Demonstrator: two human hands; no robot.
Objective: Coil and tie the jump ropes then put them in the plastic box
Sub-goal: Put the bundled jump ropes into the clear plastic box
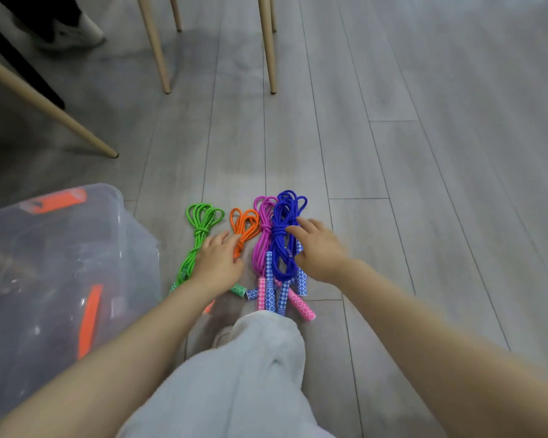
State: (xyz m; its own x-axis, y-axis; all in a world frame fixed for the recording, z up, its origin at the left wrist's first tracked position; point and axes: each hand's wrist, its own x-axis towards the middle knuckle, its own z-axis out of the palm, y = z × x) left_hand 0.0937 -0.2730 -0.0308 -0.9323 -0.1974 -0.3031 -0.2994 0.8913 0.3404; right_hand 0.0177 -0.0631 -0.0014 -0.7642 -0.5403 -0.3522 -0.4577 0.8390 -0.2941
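Note:
Several coiled, knotted jump ropes lie side by side on the floor: a green rope [200, 226], an orange rope [246, 224], a magenta rope [263, 229] and a blue rope [282, 235]. Their patterned handles [280, 295] cluster near my knee. My left hand [217, 263] lies over the lower part of the green and orange ropes, fingers fairly straight. My right hand [318, 251] reaches onto the blue rope with fingers spread, touching its coil. The clear plastic box [76, 248] with orange latches stands at the left.
Wooden chair legs [268, 42] stand on the grey plank floor beyond the ropes, and another slanted leg [45, 102] is at the left. Someone's shoe [73, 30] shows at top left. My grey trouser leg [241, 374] fills the bottom centre.

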